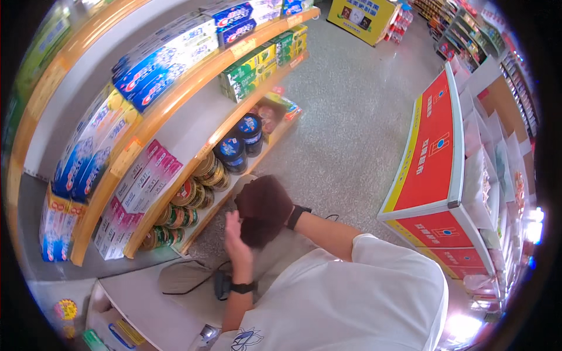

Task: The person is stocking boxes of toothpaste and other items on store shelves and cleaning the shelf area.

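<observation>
A dark brown cloth-like thing [263, 206] covers my right hand, which comes in from the right with a black band [299, 216] at its wrist; the fingers are hidden. Close on its left, my left hand [237, 239] is raised with its fingers extended, and it wears a black wristband [243, 288]. Whether the left fingertips touch the brown thing, I cannot tell. Beyond both hands, the bottom shelf [204, 223] bears round lidded tins and dark blue tubs [230, 151]. Pink and white toothpaste boxes [151, 177] lie on the shelf above.
Curved shelves with wooden edges [189, 87] rise on the left, holding Crest boxes [153, 79] and Darlie boxes [250, 72]. A red and yellow display counter [434, 145] with plastic bins stands at right. Grey speckled floor [347, 109] lies between. A white cabinet [145, 302] is at lower left.
</observation>
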A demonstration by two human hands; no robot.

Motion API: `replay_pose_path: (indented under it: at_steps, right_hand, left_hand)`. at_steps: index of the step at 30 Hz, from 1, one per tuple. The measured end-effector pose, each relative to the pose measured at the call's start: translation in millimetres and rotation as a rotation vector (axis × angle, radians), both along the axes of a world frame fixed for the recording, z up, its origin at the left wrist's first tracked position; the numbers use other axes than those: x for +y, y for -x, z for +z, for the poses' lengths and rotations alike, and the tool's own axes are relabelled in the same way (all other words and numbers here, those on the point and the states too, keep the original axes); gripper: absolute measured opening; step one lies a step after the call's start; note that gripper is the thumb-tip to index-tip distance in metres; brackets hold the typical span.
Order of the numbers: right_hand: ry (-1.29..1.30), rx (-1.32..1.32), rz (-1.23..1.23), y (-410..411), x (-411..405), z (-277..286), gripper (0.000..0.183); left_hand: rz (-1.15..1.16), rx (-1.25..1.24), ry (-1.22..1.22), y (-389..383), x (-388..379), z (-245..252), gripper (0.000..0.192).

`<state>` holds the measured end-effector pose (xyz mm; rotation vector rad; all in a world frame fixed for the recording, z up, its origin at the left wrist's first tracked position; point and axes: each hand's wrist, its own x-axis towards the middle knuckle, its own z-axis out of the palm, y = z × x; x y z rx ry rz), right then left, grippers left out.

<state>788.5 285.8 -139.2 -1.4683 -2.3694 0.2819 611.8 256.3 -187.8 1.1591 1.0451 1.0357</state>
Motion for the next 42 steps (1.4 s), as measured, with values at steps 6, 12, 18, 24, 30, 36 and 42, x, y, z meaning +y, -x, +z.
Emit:
replay_pose_path:
  at_steps: [6, 12, 18, 24, 30, 36, 42]
  right_hand:
    - [-0.056, 0.11, -0.024, 77, -5, -40, 0.039]
    - [-0.108, 0.289, 0.146, 150, -23, -18, 0.036]
    - [0.044, 0.131, 0.339, 169, -47, 26, 0.042]
    - [0.404, 0.106, 0.395, 174, -53, 20, 0.04]
    - [0.119, 0.2, 0.426, 163, -61, -13, 0.033]
    - [0.071, 0.228, 0.466, 164, -62, -20, 0.028]
    - [0.233, 0.094, 0.326, 174, -70, 39, 0.019]
  left_hand:
    - [0.279, -0.061, -0.086, 73, -9, 52, 0.084]
    - [0.538, -0.096, -0.069, 125, -65, 68, 0.084]
    - [0.52, -0.014, -0.108, 145, -128, 105, 0.07]
    - [0.668, 0.897, -0.371, 200, -187, 176, 0.064]
    - [1.077, 1.742, -0.351, 312, -206, 203, 0.064]
    - [1.067, 1.901, -0.097, 497, -205, 228, 0.106]
    - [0.972, 1.757, 0.441, 592, -171, 211, 0.123]
